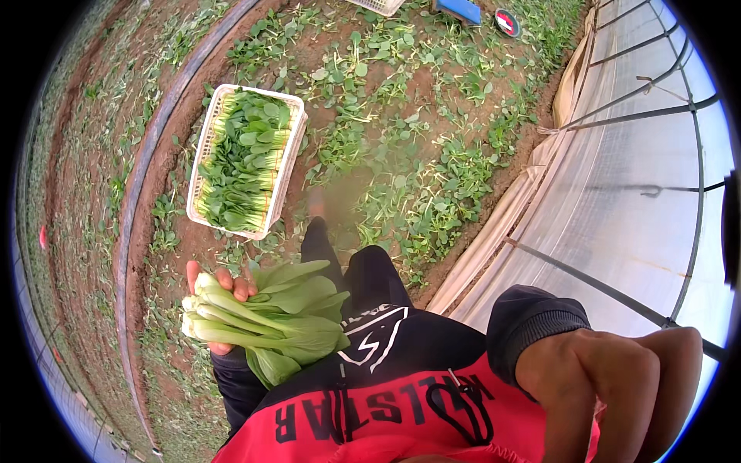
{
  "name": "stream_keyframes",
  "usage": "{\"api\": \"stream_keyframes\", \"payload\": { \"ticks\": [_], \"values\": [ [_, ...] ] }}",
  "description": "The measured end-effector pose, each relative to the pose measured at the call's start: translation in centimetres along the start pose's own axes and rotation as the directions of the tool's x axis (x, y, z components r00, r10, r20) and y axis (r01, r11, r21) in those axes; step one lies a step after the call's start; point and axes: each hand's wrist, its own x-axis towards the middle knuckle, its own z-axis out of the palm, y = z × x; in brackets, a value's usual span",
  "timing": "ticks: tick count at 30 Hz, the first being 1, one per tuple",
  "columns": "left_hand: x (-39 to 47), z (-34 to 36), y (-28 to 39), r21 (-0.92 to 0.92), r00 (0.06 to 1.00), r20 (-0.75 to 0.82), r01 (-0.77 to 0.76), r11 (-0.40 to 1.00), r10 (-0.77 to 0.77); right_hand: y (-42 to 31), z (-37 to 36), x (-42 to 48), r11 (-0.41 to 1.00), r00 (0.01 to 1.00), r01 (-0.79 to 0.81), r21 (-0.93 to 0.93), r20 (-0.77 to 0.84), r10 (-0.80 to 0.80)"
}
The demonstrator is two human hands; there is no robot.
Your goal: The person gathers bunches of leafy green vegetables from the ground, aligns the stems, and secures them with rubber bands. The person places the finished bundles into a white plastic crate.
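Observation:
My left hand (234,283) is wrapped around a bunch of bok choy (266,324), with its pale stem ends pointing left and its green leaves spread over my lap. Ahead of that hand, a white plastic crate (291,153) stands on the soil, packed with rows of bok choy bunches (249,136) tied with orange bands. My right hand (608,370) is raised very near the camera at the lower right, its fingers bent down. The fingertips fall outside the picture, so whether it holds anything is hidden.
A dark hose or pipe (123,249) curves along the soil on the left. Loose leafy greens (457,185) are scattered over the ground. The greenhouse's plastic film wall (631,214) runs along the right. At the far side are another white crate (379,4), a blue object (458,10) and a round container (507,23).

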Motion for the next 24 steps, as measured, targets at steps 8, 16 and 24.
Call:
{"api": "stream_keyframes", "payload": {
  "ticks": [8,16,24],
  "values": [
    [28.4,13.2,-4.3,0.099,0.961,0.207,0.166,0.981,-0.183,-14.0,-21.7,23.9,0.913,0.786,0.406,-0.05,0.529,-0.321],
    [51.1,27.6,-17.2,0.008,0.952,0.253,0.175,0.985,-0.171,-21.2,-43.8,45.5,0.568,0.964,-0.043,-0.822,-0.185,-0.193],
    [70.8,36.0,-23.3,-0.052,0.976,0.183,0.126,0.991,-0.115,-26.9,-46.4,71.8,0.48,0.965,-0.259,-0.838,-0.249,0.086]
  ]
}}
